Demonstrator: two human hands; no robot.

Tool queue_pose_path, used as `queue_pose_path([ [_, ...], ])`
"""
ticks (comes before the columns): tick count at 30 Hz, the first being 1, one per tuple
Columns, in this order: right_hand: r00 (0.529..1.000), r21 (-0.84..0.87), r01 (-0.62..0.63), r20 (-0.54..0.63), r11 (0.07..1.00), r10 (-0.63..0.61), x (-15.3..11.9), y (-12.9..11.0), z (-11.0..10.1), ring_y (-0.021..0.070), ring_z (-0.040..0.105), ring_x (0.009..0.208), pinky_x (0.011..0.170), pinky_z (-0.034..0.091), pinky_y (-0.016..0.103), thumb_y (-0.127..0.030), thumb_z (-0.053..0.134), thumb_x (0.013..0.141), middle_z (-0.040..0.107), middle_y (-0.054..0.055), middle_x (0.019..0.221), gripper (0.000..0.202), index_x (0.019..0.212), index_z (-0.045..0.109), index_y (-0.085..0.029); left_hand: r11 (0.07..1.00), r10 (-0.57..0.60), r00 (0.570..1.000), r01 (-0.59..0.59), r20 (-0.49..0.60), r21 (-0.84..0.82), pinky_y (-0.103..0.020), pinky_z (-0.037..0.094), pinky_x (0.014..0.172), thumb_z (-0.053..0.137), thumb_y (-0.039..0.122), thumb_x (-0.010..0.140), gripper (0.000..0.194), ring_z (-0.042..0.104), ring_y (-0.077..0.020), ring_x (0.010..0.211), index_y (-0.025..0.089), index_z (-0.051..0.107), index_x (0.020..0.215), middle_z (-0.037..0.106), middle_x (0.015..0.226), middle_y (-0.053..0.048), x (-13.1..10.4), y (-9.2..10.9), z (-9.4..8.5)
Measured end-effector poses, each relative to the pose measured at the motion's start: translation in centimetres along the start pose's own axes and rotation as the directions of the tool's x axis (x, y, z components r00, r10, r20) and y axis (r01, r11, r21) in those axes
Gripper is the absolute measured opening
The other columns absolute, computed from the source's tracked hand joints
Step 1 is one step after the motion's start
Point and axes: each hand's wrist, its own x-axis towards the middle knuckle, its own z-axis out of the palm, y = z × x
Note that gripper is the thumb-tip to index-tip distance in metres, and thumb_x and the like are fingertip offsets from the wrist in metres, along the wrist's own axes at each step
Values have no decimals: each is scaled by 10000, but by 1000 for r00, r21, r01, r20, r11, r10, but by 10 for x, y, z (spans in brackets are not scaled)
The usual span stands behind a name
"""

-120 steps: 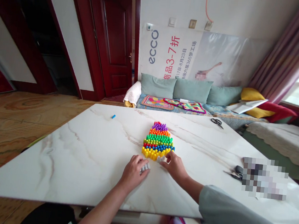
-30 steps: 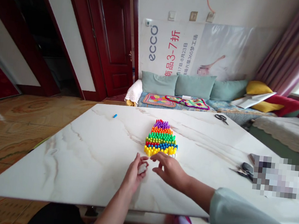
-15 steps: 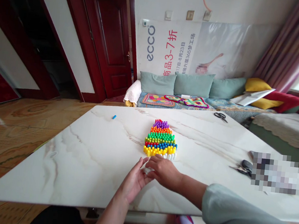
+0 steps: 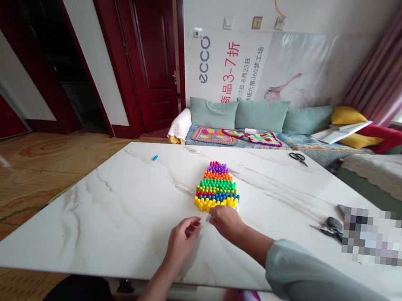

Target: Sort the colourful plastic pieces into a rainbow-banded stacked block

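Note:
Small round-topped plastic pegs (image 4: 216,183) stand packed upright on the white marbled table (image 4: 106,227), in colour bands: red and purple at the far end, then orange, green, olive, red and blue, and yellow nearest me. My right hand (image 4: 227,222) is at the near edge of this block, pinching a small white peg (image 4: 209,217) between thumb and fingers. It covers most of the white pegs there. Just left of it, my left hand (image 4: 182,242) hovers with curled fingers; whatever lies inside them is hidden. A single blue peg (image 4: 155,157) lies apart toward the far left.
Black-handled scissors (image 4: 333,226) rest at the right beside a blurred-out item (image 4: 375,236). Another pair of scissors (image 4: 298,158) lies near the far right edge. Beyond the table stands a sofa (image 4: 295,140) with cushions.
My hands, which were together over something white, have separated. The left has drawn back a little with its fingers curling; the right now shows a white peg at its fingertips.

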Motion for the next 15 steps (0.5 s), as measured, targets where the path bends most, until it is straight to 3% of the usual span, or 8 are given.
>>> queue_pose_path([
  [4, 1000, -9, 1, 5, 1000, -1, 3, -4, 5, 228, 665, 920, 685, 409, 261, -248, 572, 872, 717, 109, 991, 168, 949, 692, -160, 956, 60, 998, -66, 31, 287, -247, 461, 695, 622, 133, 756, 343, 600, -140, 754, 228, 636, 1085, 681, 967, -15, 2, 14, 7],
  [7, 993, 15, -22, -114, 1000, 23, -1, -1, -7, 215, 665, 911, 679, 403, 257, -334, 548, 895, 721, 85, 1002, 238, 1052, 665, -198, 898, 40, 999, -44, 19, 438, -234, 425, 690, 707, 153, 721, 345, 588, -132, 741, 244, 624, 1043, 674, 893, 21, 9, 24, 13],
  [11, 921, 95, -140, -353, 986, 165, -8, 19, -27, 185, 665, 800, 633, 366, 247, -366, 467, 930, 733, 33, 891, 257, 1062, 649, -240, 840, 14, 1000, -16, 7, 542, -224, 390, 670, 751, 230, 724, 242, 613, -136, 788, 252, 640, 938, 677, 845, 41, 18, 28, 20],
  [15, 864, 174, -200, -433, 964, 258, -9, 45, -31, 167, 643, 727, 601, 334, 236, -339, 477, 912, 723, 10, 810, 236, 1004, 672, -243, 805, 3, 1000, -1, -2, 593, -228, 384, 677, 725, 249, 766, 180, 628, -139, 802, 255, 662, 935, 696, 879, 30, 24, 29, 25],
])
